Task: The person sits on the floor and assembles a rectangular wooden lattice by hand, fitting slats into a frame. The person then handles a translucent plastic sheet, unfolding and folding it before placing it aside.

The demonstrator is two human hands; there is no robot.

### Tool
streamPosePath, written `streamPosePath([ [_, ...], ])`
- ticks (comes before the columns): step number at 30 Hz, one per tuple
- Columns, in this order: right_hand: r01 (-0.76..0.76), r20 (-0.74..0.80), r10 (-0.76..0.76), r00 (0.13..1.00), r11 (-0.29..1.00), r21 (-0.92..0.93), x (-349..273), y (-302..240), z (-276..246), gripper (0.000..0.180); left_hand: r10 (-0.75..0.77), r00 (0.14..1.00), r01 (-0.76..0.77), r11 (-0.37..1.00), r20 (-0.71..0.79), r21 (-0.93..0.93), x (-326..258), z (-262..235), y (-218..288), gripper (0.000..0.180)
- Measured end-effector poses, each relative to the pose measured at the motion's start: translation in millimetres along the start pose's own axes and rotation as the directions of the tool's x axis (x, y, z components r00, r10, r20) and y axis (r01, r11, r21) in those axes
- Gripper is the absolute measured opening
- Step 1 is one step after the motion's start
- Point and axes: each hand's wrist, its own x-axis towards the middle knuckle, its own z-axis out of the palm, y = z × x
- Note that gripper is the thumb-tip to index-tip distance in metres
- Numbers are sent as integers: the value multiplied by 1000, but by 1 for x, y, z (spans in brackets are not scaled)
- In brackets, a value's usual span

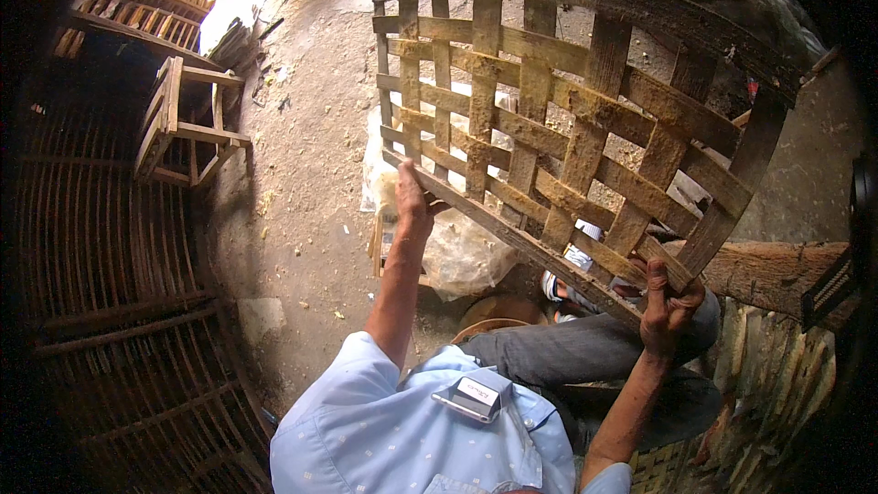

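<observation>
I hold up a large woven lattice panel (567, 119) of flat, weathered bamboo strips with a curved rim along its top. My left hand (413, 194) grips the panel's lower edge near its left corner. My right hand (669, 300) is closed on the same lower edge near the right corner. The panel is tilted, its right side lower, and it hides much of the ground behind it. My knee in grey trousers (585, 348) lies under the panel.
A small wooden stool (183, 123) lies on its side on the dusty ground at the left. Big woven bamboo cages (101, 293) fill the left side. A clear plastic bag (462, 256) lies below the panel. A log (777, 270) runs along the right.
</observation>
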Motion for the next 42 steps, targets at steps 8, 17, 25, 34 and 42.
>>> streamPosePath([
  [8,-62,-22,63,998,997,42,-1,-11,3,22,46,942,1,990,331,-141,-45,35,4,50],
  [17,-102,158,99,983,995,10,3,-20,5,28,-111,980,142,971,165,-190,-39,39,-29,26],
  [25,-86,129,86,988,996,-1,3,-19,8,25,-89,981,139,941,171,-309,-53,52,-22,36],
  [34,-70,65,68,996,997,29,3,-19,12,27,-107,983,138,966,147,-218,-53,54,-18,31],
  [42,-156,106,150,983,986,51,5,-23,7,27,-137,986,151,974,92,-170,-50,56,-15,32],
])
